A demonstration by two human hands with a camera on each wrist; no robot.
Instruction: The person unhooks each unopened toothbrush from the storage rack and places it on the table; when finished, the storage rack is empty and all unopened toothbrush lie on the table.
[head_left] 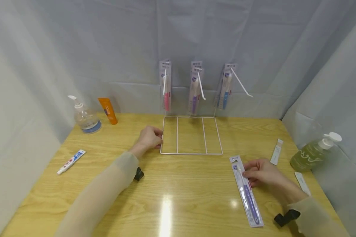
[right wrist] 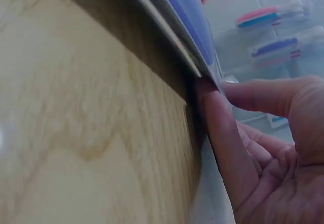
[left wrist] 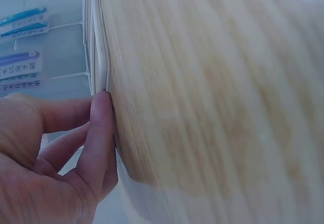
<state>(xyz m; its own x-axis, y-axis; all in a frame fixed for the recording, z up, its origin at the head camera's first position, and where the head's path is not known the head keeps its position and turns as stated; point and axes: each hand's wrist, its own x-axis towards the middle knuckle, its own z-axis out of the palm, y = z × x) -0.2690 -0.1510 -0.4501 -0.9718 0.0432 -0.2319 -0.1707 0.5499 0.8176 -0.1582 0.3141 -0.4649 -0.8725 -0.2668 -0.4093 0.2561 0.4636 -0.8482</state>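
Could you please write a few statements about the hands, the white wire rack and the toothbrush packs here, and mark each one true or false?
1. The left hand touches the left edge of the white wire rack. True.
2. The right hand lies on the purple toothbrush pack flat on the table. True.
3. All three hooks on the rack are bare. False: a toothbrush pack hangs on each, the pink pack on the left, another purple one in the middle and a blue one on the right.
4. The orange tube lies beside the right hand. False: it stands at the back left, next to the clear pump bottle.
5. The green pump bottle is at the table's right edge. True.
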